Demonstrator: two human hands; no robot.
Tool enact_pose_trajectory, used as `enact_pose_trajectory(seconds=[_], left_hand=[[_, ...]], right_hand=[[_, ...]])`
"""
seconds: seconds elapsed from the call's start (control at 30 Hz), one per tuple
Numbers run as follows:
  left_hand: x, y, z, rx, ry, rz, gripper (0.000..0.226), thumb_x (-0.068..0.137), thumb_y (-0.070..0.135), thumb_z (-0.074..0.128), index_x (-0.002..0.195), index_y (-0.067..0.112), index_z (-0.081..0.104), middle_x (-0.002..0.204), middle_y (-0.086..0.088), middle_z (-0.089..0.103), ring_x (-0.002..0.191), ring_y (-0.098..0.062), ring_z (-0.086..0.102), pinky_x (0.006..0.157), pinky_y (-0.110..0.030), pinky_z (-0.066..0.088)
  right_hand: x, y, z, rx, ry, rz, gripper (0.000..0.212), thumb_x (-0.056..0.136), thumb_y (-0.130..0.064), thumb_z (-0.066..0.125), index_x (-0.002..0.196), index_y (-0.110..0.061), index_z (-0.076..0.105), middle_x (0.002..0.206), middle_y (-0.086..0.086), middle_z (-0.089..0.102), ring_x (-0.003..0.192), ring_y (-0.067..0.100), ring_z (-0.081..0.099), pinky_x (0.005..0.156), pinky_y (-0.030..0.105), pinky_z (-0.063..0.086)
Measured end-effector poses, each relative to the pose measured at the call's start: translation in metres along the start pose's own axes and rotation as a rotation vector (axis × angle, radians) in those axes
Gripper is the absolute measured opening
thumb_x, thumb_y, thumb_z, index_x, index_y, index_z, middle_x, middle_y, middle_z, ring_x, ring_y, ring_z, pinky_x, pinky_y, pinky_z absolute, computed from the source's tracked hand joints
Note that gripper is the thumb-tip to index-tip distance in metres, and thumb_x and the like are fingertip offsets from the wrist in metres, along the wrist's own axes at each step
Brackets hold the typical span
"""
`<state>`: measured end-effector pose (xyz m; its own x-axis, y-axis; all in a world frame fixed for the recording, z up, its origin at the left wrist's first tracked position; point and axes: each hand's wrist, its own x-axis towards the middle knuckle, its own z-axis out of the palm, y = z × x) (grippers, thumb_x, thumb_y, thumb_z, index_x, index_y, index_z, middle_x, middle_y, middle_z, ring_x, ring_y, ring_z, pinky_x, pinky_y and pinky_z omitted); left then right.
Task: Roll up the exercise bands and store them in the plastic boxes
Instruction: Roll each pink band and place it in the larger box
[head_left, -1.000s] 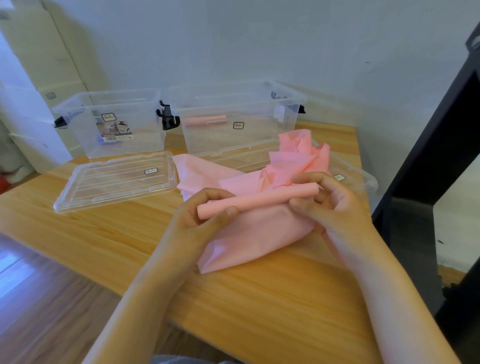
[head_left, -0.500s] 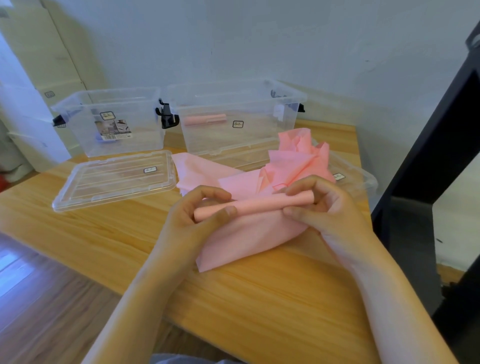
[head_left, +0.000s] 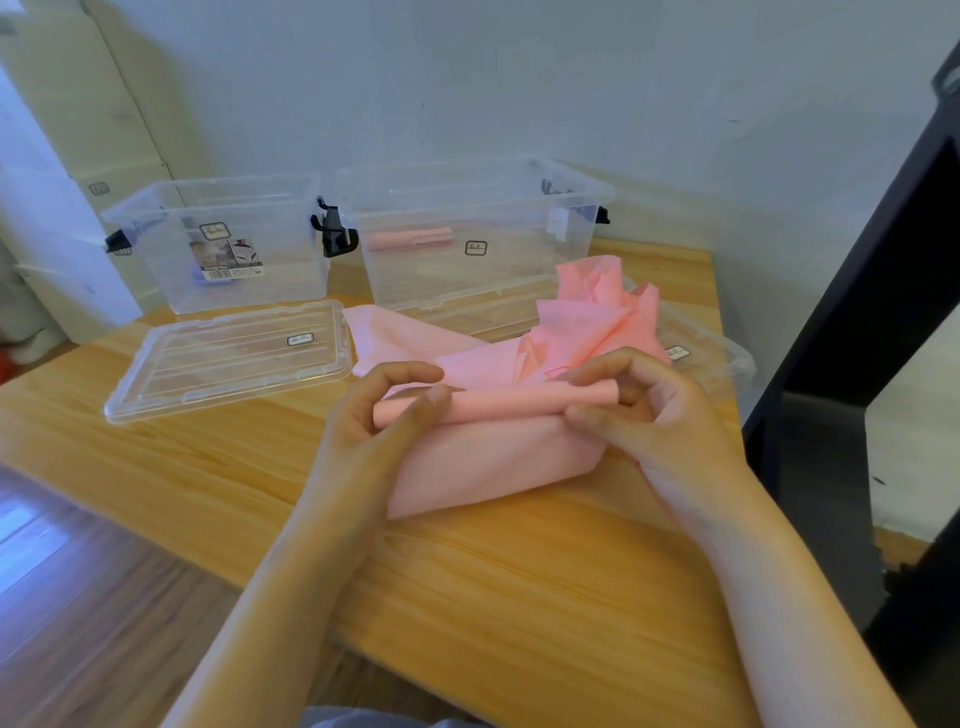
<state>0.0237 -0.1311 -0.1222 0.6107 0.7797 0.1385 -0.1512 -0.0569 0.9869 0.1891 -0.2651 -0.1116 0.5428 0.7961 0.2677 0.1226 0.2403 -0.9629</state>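
A pink exercise band (head_left: 498, 457) lies partly rolled on the wooden table (head_left: 519, 597). Its rolled part forms a tube held just above the table. My left hand (head_left: 374, 421) pinches the tube's left end, and my right hand (head_left: 639, 410) pinches the right end. The loose remainder bunches up behind and hangs flat below the tube. Two clear plastic boxes stand at the back: the left box (head_left: 156, 244) holds a label and a small purple thing; the right box (head_left: 519, 197) holds a rolled pink band (head_left: 410, 240).
A clear lid (head_left: 228, 358) lies flat in front of the left box. A second clear lid (head_left: 711, 358) lies under the bunched band at the right. A dark frame (head_left: 852, 312) stands past the table's right edge. The wall is close behind the boxes.
The roll has turned further away from me and taken up more band. The flat part below the tube has grown shorter. Both hands stayed on the tube's ends.
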Motion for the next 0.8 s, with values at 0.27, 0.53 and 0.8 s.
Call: enact_pose_trajectory(seconds=[0.27,0.53,0.8], left_hand=[[-0.0023,0.0008,-0.0003,0.001,-0.020,0.109,0.029,0.069,0.001,0.081,0.089,0.016,0.065,0.096,0.000,0.075,0.093,-0.009,0.068,0.080,-0.022,0.051],[-0.0010,-0.0011,0.0009,0.033,-0.012,0.038,0.015,0.073,0.027,0.072,0.088,0.028,0.069,0.086,0.009,0.068,0.078,-0.009,0.063,0.065,-0.022,0.050],[-0.0009,0.0011,-0.0013,-0.002,-0.012,0.119,0.025,0.067,0.010,0.082,0.085,0.020,0.068,0.096,0.000,0.074,0.091,-0.010,0.068,0.078,-0.023,0.054]], right_hand=[[0.0005,-0.0003,0.0012,0.002,-0.032,0.059,0.026,0.076,0.004,0.068,0.099,-0.008,0.064,0.079,-0.009,0.070,0.076,-0.001,0.062,0.070,0.009,0.046],[0.0013,-0.0006,0.0017,0.003,0.012,0.005,0.019,0.077,0.008,0.067,0.088,-0.006,0.064,0.087,-0.005,0.074,0.084,0.001,0.065,0.073,0.012,0.049],[0.0015,0.0011,0.0003,-0.016,-0.041,0.045,0.024,0.076,0.007,0.068,0.094,-0.008,0.064,0.079,-0.009,0.071,0.077,0.000,0.063,0.071,0.011,0.047]])
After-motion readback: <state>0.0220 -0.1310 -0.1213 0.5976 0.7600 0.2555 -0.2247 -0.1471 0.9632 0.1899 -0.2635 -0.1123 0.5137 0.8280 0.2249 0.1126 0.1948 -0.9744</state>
